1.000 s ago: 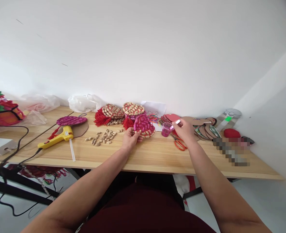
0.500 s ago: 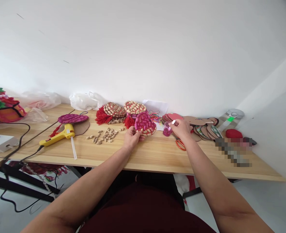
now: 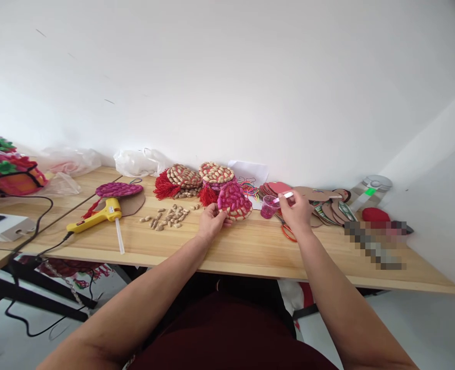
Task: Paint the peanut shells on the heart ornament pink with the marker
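My left hand is closed on the edge of a peanut-covered disc. Magenta paint coats most of its peanuts, while those along the lower edge remain pale. My right hand pinches a slim white-handled paintbrush, tilted with its lower end at the rim of a small clear cup. Purple-pink liquid lies in that cup; the brush's tip is too small to make out. Red-handled scissors lie below my right hand, partly covered by it.
Behind are unpainted peanut discs with red tassels. Loose peanuts, a yellow glue gun and a magenta disc lie leftward. Cardboard pieces, a red yarn ball and a tape roll are rightward.
My right hand has drawn slightly right, and the paintbrush now leans lower across the cup's rim. My left hand still holds the disc. The whole view has shifted a little.
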Motion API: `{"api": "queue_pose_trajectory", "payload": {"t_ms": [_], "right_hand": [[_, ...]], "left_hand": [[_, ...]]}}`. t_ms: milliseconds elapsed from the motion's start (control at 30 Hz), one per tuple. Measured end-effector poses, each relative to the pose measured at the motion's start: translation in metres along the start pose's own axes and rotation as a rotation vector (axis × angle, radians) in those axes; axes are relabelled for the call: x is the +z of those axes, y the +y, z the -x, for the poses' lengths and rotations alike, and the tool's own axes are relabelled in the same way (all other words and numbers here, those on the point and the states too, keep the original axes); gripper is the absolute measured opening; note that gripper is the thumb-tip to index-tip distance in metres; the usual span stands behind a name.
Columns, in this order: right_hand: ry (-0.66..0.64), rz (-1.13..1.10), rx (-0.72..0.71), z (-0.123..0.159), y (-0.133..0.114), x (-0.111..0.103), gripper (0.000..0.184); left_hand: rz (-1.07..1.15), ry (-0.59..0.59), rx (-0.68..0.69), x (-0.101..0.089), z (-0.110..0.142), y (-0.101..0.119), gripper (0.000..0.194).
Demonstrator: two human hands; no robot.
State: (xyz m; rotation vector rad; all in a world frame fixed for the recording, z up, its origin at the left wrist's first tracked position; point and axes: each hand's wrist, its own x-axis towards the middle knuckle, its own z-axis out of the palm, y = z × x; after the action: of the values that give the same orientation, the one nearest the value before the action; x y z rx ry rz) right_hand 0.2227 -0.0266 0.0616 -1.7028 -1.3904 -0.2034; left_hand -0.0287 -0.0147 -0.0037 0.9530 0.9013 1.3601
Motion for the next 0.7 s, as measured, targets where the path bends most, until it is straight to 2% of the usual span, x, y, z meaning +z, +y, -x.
{"api": "queue_pose_trajectory", "payload": {"t_ms": [133, 300, 500, 700], "right_hand": [[0.074, -0.105, -0.039, 0.003, 0.0, -0.005, 0.023], [0.196, -0.311, -0.077, 0.021, -0.008, -0.004, 0.031], [0.153, -0.492, -0.16, 0.07, -0.025, 0.022, 0.025], [0.113, -0.508, -0.225, 0.084, -0.031, 0.026, 0.021]], "left_hand": [[-0.002, -0.004, -0.004, -0.001, -0.001, -0.002, 0.032], [-0.007, -0.006, -0.008, -0.002, 0.0, -0.002, 0.035], [-0.043, -0.011, -0.008, -0.002, 0.001, 0.0, 0.036], [-0.089, -0.018, 0.0, -0.002, 0.004, 0.001, 0.036]]}}
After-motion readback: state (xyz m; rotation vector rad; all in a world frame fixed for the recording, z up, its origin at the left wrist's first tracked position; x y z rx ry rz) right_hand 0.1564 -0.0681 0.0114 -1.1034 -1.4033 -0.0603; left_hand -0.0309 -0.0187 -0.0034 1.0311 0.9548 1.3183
